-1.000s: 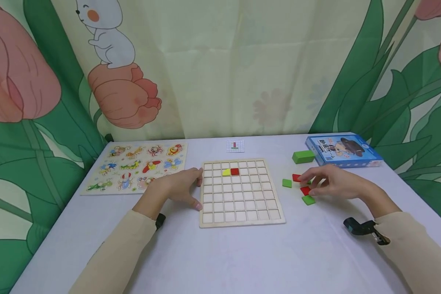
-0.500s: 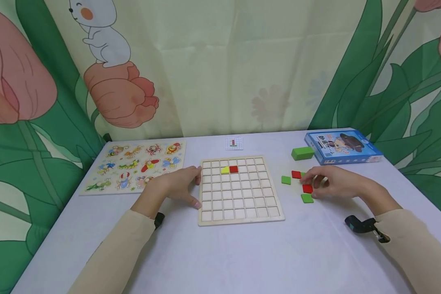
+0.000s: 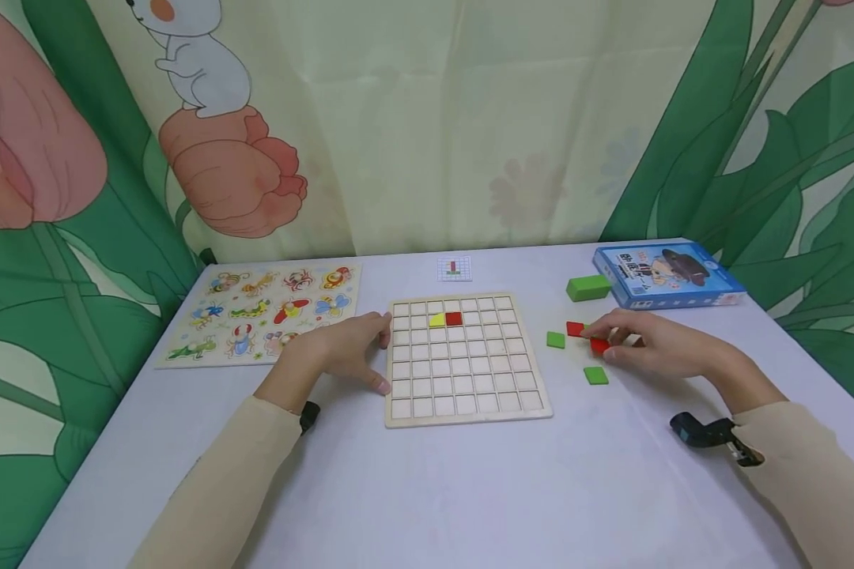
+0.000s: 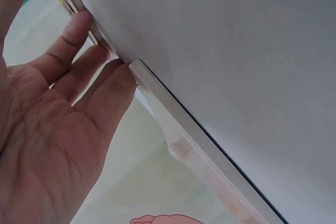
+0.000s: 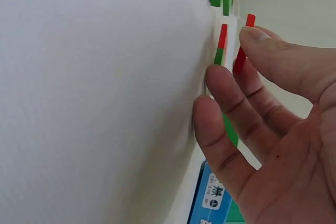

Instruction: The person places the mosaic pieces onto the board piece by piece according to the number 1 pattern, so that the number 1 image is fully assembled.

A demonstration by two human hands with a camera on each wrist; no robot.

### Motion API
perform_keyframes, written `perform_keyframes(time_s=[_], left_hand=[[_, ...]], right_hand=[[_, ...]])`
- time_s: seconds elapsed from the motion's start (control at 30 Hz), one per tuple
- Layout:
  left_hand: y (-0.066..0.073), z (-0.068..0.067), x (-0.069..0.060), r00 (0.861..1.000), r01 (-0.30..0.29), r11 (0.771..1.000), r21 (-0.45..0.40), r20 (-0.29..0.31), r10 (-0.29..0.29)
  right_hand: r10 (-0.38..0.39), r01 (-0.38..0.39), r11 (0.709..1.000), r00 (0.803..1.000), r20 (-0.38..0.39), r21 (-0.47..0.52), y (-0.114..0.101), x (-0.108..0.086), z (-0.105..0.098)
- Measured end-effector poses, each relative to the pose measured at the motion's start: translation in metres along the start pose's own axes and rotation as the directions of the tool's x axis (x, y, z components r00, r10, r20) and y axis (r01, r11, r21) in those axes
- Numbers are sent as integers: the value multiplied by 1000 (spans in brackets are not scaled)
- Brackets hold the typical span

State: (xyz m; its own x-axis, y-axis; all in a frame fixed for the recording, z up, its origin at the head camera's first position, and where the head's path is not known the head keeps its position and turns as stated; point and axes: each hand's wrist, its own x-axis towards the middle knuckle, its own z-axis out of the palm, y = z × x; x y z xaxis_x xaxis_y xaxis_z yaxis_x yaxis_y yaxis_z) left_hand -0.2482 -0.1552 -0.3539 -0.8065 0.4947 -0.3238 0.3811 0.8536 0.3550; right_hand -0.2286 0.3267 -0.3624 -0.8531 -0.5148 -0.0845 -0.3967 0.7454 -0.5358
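My left hand (image 3: 341, 348) rests against the left edge of a wooden grid board (image 3: 468, 422), its fingers and thumb spread and touching the edge. A yellow piece (image 3: 437, 320) and a red square tile (image 3: 454, 318) sit side by side near the top of the grid. To the right of the board, my right hand (image 3: 658, 344) pinches another red tile (image 5: 240, 61) between thumb and fingers, just off the table. Near it lie a red tile (image 3: 575, 329) and green tiles (image 3: 596, 375), one of them partly hidden by the fingers.
A small card (image 3: 455, 269) printed with a grid pattern lies behind the board. At the back right are a green block (image 3: 588, 288) and a blue box (image 3: 672, 274). An insect picture board (image 3: 256, 316) lies at the left, close behind my left hand.
My right hand has taken hold of a red tile and raised it slightly, away from the green tile it lay beside. My left hand stays at the board's edge.
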Motion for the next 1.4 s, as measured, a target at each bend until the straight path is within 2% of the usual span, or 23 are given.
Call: perform_keyframes(time_s=[0.3, 0.53, 0.83, 1.07, 1.4], left_hand=[[1, -2, 0, 1000, -9, 1000, -4, 6, 9], [-1, -2, 0, 1000, 1, 1000, -4, 6, -1], [1, -4, -3, 1000, -4, 1000, 0, 5, 4], [1, -4, -1, 1000, -17, 1000, -3, 8, 17], [-1, -2, 0, 1000, -13, 1000, 2, 7, 13]], right_hand=[[-36, 39, 998, 998, -58, 54, -3, 2, 0], [-129, 147, 981, 981, -144, 125, -13, 16, 3], [-156, 178, 970, 978, -137, 168, -31, 37, -1], [-169, 193, 962, 976, -136, 192, -43, 51, -3], [-185, 216, 946, 972, -144, 243, -57, 64, 8]])
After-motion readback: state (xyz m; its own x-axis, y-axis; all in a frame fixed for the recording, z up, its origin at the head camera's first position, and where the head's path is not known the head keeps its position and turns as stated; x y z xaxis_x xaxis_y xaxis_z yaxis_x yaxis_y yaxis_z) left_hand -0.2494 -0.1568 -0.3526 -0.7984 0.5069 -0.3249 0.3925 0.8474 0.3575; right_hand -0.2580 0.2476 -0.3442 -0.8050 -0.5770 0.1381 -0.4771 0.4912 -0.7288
